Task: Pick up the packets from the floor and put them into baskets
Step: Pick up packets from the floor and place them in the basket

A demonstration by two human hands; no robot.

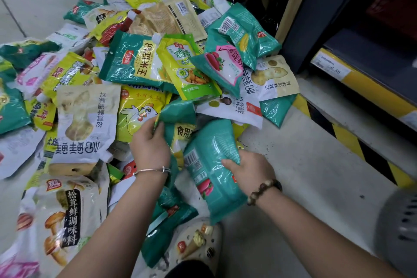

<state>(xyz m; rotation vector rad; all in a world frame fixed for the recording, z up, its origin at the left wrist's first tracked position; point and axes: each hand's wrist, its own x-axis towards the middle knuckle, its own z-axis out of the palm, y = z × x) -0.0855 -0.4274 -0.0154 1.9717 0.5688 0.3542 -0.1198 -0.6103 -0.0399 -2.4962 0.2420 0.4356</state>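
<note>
Closest, low centre: white clog (198, 241) with charms, teal packets lapping its left side.
Far left: white mushroom packet (61, 216), flat at the near edge of the heap.
Heap: packets (135, 63) in teal, yellow and white, overlapping across pale floor (304, 165) from the left edge to the shelf foot.
Left hand (150, 144): silver bangle (153, 170) at wrist; fingers curled round the top corner of teal-and-yellow packet (180, 129) lying in the heap.
Right hand (250, 171): bead bracelet (264, 191) at wrist; thumb and fingers clamped on the edge of teal barcode packet (209, 178), tilted, lower end just beside the clog.
Right: dark shelf unit (316, 18), yellow price strip (331, 70), hazard stripe (352, 142) along its base.
Far right corner: grey perforated shape (399, 232), blurred.
</note>
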